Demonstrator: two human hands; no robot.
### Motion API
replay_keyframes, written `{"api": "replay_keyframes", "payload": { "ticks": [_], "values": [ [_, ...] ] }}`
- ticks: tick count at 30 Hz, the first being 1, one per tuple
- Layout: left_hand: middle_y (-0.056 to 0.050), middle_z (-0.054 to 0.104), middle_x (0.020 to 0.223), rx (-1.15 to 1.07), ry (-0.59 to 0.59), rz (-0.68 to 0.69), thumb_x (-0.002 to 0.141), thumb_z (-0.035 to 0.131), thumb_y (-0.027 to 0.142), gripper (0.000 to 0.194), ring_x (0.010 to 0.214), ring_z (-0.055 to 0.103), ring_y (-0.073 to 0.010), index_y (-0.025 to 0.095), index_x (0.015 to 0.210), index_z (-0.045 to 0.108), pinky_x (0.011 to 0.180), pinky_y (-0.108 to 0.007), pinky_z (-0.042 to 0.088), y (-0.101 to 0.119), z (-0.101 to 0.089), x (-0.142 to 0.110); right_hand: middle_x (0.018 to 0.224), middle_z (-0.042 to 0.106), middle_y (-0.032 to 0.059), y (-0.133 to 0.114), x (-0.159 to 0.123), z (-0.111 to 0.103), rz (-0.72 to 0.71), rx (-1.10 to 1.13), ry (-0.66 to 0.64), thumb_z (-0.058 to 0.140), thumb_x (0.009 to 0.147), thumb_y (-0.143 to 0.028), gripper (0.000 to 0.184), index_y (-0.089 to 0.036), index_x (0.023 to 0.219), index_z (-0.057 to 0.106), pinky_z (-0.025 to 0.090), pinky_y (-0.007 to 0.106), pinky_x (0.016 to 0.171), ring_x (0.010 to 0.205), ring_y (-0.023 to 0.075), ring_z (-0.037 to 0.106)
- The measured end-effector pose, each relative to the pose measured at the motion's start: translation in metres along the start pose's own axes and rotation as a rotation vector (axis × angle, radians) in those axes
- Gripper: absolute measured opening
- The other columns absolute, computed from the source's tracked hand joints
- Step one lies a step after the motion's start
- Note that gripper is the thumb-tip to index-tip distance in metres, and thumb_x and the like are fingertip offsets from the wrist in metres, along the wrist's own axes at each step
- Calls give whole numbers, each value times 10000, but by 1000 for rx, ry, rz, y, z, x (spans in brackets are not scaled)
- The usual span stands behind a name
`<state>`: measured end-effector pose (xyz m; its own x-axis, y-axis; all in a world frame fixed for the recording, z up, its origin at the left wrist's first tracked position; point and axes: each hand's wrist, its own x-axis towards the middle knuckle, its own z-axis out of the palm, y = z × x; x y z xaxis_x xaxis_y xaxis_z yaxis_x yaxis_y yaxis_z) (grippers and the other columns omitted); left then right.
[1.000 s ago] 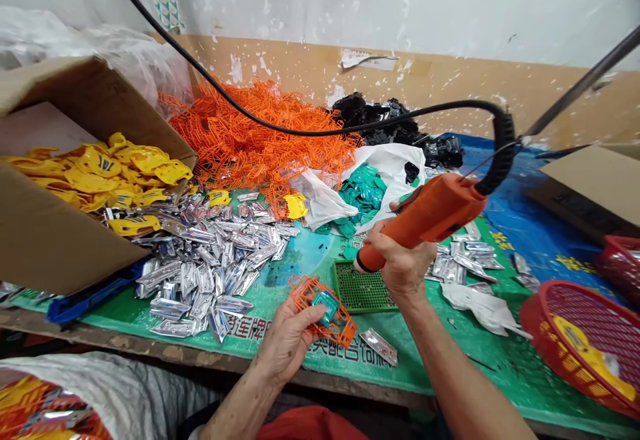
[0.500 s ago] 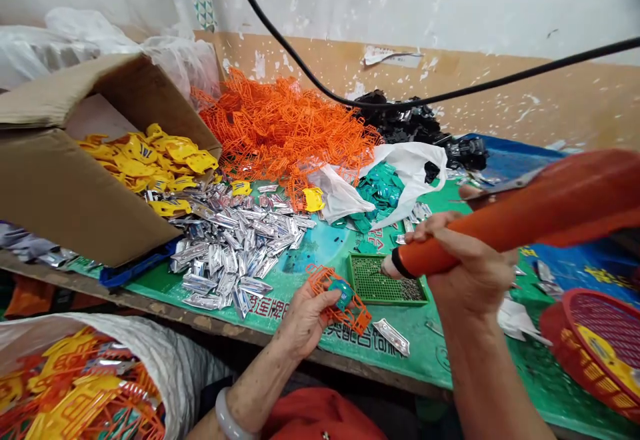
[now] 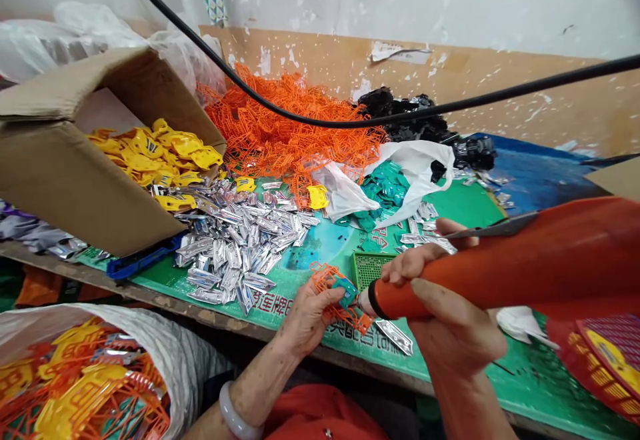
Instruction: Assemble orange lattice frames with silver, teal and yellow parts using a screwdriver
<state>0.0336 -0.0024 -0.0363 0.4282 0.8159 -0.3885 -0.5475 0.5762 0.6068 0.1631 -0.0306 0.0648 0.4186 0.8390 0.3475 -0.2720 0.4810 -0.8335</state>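
My left hand (image 3: 313, 317) grips an orange plastic lattice piece (image 3: 333, 280) with a small teal part (image 3: 346, 291) seated in it. My right hand (image 3: 443, 293) is wrapped around a thick orange corded power tool (image 3: 520, 273). The tool's narrow front end (image 3: 364, 302) sits right beside the teal part, though I cannot tell whether they touch. A silver metallic strip (image 3: 395, 337) lies on the green table mat (image 3: 463, 210) just below the hands. A green perforated tray (image 3: 367, 267) is partly hidden behind my right hand.
A cardboard box (image 3: 60, 187) holds yellow plastic pieces (image 3: 155, 150). Loose silver pieces (image 3: 235, 247), an orange lattice heap (image 3: 285, 127), teal pieces (image 3: 385, 187) and black pieces (image 3: 410, 113) cover the table. A white sack (image 3: 85, 373) sits at lower left. A black cable (image 3: 320, 120) crosses overhead.
My right hand has swung left with the tool, bringing its front end from above the green tray to beside the teal part. The left hand stays nearly still, and the view has shifted slightly.
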Motion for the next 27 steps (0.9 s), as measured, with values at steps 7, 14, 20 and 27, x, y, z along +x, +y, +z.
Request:
{"api": "replay_keyframes", "payload": {
  "ticks": [7, 14, 20, 27],
  "values": [
    [-22, 698, 861, -3, -30, 10, 629, 812, 194, 346, 710, 638, -164, 170, 941, 663, 679, -300, 497, 0, 1, -1, 640, 599, -52, 4, 0, 2, -16, -52, -12, 644, 644, -89, 344, -261, 941, 619, 518, 334, 611, 566, 129, 568],
    [-34, 697, 858, 11, -38, 8, 642, 804, 199, 338, 739, 640, -180, 162, 949, 670, 709, -315, 503, -1, 0, 0, 657, 610, -52, 5, -2, 2, 17, -76, -19, 692, 660, -123, 376, -268, 997, 605, 524, 332, 637, 586, 129, 570],
    [-41, 692, 853, -9, -47, 2, 615, 830, 205, 355, 764, 638, -185, 156, 931, 676, 716, -312, 510, 0, 2, -2, 667, 594, -54, 9, -6, -5, 30, -189, -53, 706, 662, -170, 479, -279, 1104, 557, 524, 368, 676, 612, 160, 588],
    [-59, 705, 948, 26, -48, 3, 641, 809, 215, 350, 792, 651, -199, 180, 967, 688, 678, -288, 515, 0, 2, -2, 715, 608, -40, 15, -13, -11, -27, -362, -177, 695, 688, -170, 357, -285, 1004, 576, 532, 414, 764, 691, 187, 606]
  ]
}}
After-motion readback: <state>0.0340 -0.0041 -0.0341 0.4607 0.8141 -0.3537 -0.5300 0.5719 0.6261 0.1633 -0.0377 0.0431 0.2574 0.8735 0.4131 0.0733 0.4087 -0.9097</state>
